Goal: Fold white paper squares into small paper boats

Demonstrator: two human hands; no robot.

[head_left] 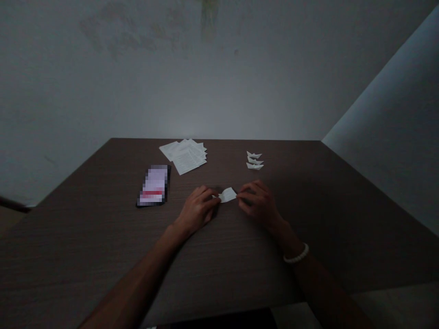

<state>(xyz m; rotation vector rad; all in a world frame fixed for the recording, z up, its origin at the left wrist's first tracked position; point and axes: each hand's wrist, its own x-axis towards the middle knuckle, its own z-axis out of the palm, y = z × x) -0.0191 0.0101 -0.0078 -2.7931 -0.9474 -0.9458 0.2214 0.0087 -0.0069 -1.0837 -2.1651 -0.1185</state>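
Note:
A small white piece of paper [228, 195], partly folded, is held low over the table between my two hands. My left hand [200, 205] pinches its left end between thumb and fingers. At the opposite end, the fingertips of my right hand [257, 201] close on the right edge of the paper. Its exact folds are too small to make out. Beyond my right hand stand three little white paper boats [254, 161], lined up one behind another.
Several sheets of paper [187, 155] lie fanned out at the back left of the brown table [219, 265]. A phone [153, 185] with its lit screen blurred rests left of my left hand. Behind the table's far edge rises a grey wall [219, 91].

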